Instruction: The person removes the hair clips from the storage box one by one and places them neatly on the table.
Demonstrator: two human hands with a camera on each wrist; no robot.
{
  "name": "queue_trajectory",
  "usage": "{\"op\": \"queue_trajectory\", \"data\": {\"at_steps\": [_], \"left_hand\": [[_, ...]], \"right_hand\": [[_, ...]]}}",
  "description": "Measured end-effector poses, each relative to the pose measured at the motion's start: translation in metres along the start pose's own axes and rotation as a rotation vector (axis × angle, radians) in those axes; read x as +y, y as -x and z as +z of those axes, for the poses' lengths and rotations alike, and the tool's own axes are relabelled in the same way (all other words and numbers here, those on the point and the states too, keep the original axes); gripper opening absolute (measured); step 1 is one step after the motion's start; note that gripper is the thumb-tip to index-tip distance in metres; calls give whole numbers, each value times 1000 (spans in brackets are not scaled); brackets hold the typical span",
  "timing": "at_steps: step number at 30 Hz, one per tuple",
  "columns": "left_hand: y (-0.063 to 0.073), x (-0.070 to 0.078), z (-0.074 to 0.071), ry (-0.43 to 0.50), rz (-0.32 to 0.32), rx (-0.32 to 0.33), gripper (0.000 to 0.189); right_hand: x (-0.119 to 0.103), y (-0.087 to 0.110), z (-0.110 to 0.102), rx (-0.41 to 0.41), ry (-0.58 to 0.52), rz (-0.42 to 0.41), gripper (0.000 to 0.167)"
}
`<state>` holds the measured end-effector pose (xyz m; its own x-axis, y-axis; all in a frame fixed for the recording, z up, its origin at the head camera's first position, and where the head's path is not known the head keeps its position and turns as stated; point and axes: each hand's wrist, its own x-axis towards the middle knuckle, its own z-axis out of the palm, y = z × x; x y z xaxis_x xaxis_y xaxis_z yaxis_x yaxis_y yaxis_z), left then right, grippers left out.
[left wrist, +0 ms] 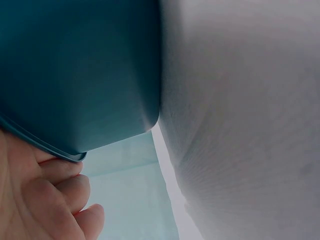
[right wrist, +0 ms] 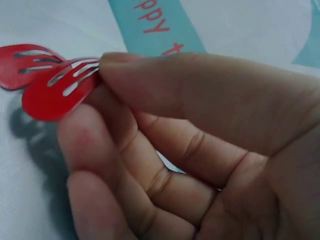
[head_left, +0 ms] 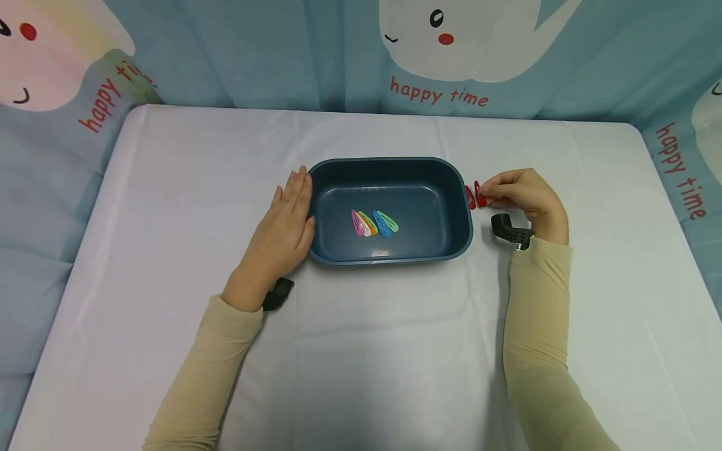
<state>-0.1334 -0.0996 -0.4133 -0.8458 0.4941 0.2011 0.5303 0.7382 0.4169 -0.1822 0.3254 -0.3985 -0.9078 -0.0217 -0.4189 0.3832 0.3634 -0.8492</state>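
Note:
A dark blue rectangular basin (head_left: 395, 258) lies on the table in the head view. Against its left rim rests my left hand (head_left: 282, 228), fingers extended along the edge; the left wrist view shows those fingers (left wrist: 60, 172) touching the rim from outside. Beyond the opposite end, my right hand (head_left: 524, 194) pinches a red snap hair clip (right wrist: 55, 100) between thumb and fingers. A second red hair clip (right wrist: 22, 67) is right beside it, close to the basin's right wall; whether it touches the table I cannot tell. Inside the basin lie pink (head_left: 358, 222), orange, blue (head_left: 382, 224), green and other hair clips.
White cloth (head_left: 389, 351) covers the table. Pale blue curtains (head_left: 254, 56) with cartoon prints hang behind the far edge and at both sides. A black wrist strap device (head_left: 510, 232) is on the right wrist, another (head_left: 278, 294) on the left.

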Motion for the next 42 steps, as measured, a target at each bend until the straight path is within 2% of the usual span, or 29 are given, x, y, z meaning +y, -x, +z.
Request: {"op": "queue_trajectory", "data": {"at_steps": [15,28,33,37,42], "left_hand": [[0,-2,2,-3,-5,-10,60],[0,0,1,0,-1,-1,60],[0,-1,2,0,2,1,60],[-1,-1,2,0,6,4,60],[-1,-2,2,0,8,7,60]], "right_hand": [[-8,0,9,75,208,5,14],[-12,3,11,99,269,30,21],[-9,3,6,86,237,31,19],[-4,4,1,61,142,45,11],[2,3,-5,17,9,51,13]]}}
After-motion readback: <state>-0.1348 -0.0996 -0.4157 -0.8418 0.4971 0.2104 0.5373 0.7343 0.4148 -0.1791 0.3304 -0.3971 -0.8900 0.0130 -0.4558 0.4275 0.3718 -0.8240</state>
